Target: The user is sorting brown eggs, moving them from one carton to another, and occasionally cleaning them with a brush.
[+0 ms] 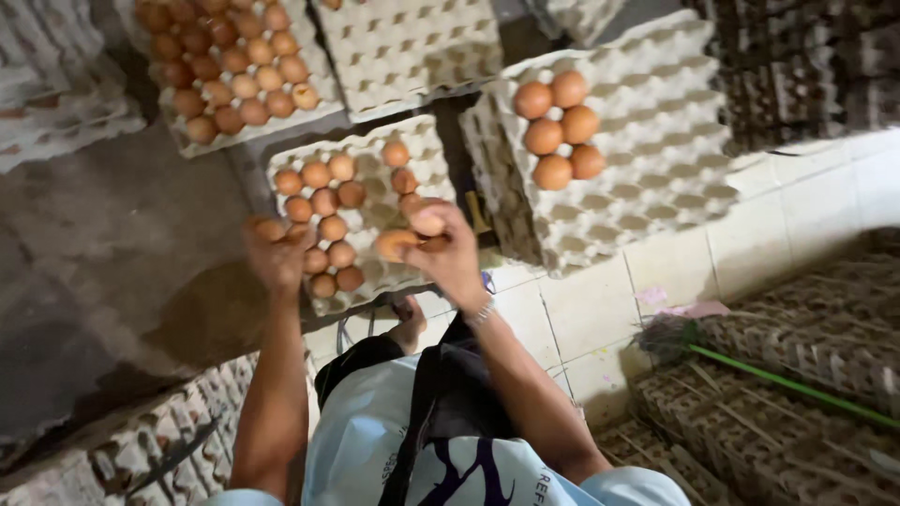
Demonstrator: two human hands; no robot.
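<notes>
Both hands' fingers closed on brown eggs (398, 244) over grey egg tray (427, 150).

The floor is split: bare grey concrete (103, 253) on the left, pale square tiles (600, 319) with dark joints on the right. Stacks of empty grey cardboard trays (797, 66) fill the dim upper right corner. A broom with a green handle (778, 382) lies across more trays at the lower right. Light is soft and even.

Green-handled broom (750, 370), white floor tiles (600, 309)
</notes>
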